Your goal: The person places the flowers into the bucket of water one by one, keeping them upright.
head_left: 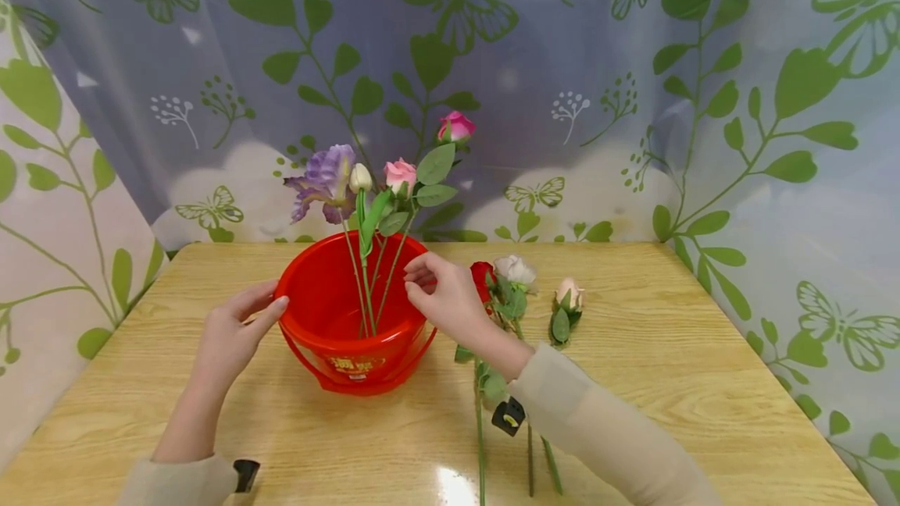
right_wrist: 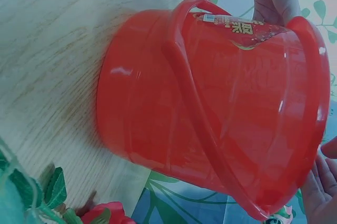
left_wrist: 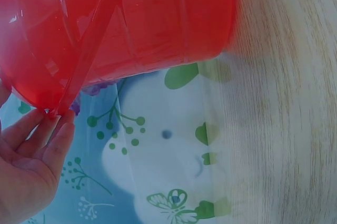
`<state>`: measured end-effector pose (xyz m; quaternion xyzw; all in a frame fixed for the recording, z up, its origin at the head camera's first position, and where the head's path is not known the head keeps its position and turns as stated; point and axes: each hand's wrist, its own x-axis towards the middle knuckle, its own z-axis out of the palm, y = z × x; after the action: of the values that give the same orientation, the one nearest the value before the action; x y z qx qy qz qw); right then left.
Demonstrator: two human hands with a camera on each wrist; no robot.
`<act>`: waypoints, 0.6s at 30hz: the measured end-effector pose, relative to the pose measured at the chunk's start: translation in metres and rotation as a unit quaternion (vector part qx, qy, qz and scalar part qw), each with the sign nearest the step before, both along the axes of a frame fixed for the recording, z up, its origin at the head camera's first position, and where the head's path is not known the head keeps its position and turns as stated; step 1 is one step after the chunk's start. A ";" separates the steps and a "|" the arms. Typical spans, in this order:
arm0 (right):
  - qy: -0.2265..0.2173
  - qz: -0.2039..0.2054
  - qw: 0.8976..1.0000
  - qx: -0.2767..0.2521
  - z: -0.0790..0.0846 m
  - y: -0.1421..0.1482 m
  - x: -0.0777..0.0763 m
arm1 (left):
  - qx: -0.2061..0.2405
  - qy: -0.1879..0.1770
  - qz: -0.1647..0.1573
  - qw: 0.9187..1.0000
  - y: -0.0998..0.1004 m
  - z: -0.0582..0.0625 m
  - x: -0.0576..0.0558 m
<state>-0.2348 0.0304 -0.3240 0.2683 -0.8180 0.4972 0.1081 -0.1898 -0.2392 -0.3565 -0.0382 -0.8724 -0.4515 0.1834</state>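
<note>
A red plastic bucket stands on the table, with my left hand gripping its left rim, thumb on top and fingers underneath beside the handle joint. Stems lean inside the bucket: a purple iris, a white tulip, a light pink rose and a bright pink rose. My right hand is over the right rim, fingers loosely bent, nothing visible between them. Beneath and beyond the right forearm lie a red rose, a white flower and a pale peach rose.
The bucket's handle hangs down along its side. Long green stems extend toward the table's front edge, partly under the right sleeve. A patterned curtain hangs behind the wooden table.
</note>
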 end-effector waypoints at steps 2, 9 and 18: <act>0.004 -0.004 1.000 -0.003 0.000 0.004 0.002 | 0.000 -0.001 -0.001 1.000 0.000 0.000 0.000; 0.016 -0.008 1.000 -0.019 -0.002 0.025 0.012 | -0.002 -0.002 -0.002 1.000 0.002 0.002 0.000; 0.006 -0.031 0.999 -0.008 -0.010 0.059 0.017 | 0.004 0.011 -0.012 1.000 0.002 0.000 -0.001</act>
<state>-0.2177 0.0892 -0.3344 0.2454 -0.8213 0.4982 0.1304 -0.1907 -0.2369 -0.3566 -0.0533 -0.8680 -0.4567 0.1876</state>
